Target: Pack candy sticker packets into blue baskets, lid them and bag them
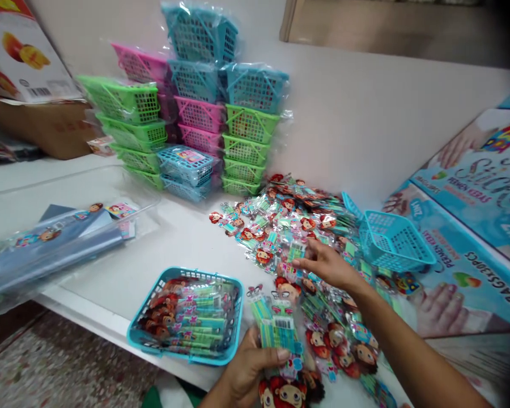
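Observation:
My left hand (249, 362) is closed around several small candy packets (278, 334) with green sticks and printed cartoon heads, near the table's front edge. Farther up and to the right, my right hand (329, 263) pinches the edge of another candy packet (295, 258) over a loose heap of the same packets (276, 218). Left of my left hand stands a blue plastic basket (134, 334), with candy packets laid in a row inside. A second blue basket (408, 263) sits at the right of the heap; its inside shows bare.
Stacked wrapped baskets (246, 127) in green, pink and blue stand against the wall. A clear plastic bag (59, 249) with flat blue sheets lies at left. Printed cartons (471, 226) border the right side, and another carton (29, 56) stands back left. The white table (182, 232) ends in front above a speckled floor.

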`<state>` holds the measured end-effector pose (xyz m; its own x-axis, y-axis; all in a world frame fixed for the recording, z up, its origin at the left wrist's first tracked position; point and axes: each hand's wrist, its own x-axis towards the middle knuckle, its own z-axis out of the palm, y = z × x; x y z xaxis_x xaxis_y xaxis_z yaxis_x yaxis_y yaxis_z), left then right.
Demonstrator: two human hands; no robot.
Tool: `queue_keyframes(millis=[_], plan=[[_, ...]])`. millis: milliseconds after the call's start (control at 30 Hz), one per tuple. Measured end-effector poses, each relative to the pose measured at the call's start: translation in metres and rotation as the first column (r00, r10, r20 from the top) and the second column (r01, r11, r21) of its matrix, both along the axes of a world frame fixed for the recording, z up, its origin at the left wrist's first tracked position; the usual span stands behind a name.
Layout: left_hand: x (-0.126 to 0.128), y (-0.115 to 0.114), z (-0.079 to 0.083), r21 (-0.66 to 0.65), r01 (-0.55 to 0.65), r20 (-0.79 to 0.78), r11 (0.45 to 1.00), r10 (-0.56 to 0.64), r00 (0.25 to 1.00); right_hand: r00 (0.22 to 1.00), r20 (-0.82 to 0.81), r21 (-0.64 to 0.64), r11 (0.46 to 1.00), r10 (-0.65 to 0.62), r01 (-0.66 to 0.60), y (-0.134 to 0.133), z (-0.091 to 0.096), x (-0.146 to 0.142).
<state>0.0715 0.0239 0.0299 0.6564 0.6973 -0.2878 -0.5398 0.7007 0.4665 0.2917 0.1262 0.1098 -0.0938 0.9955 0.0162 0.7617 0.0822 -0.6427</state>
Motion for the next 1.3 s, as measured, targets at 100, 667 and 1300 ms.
queue_keyframes(millis=[100, 667, 1300], plan=[[-0.001, -0.003, 0.009, 0.024, -0.009, 0.002, 1.0, 0.009, 1.0, 0.997, -0.029, -0.051, 0.996, 0.067, -0.069, -0.03, 0.002, -0.004], [-0.02, -0.007, -0.007, -0.068, 0.065, -0.051, 0.996, -0.068, 0.996, 0.992, -0.115, -0.024, 0.999, 0.044, -0.047, -0.117, -0.058, -0.054], [-0.014, -0.037, -0.016, -0.2, 0.265, 0.19, 0.943, -0.228, 0.955, 0.794, -0.607, -0.23, 0.948, 0.037, -0.22, -0.124, -0.037, -0.064]])
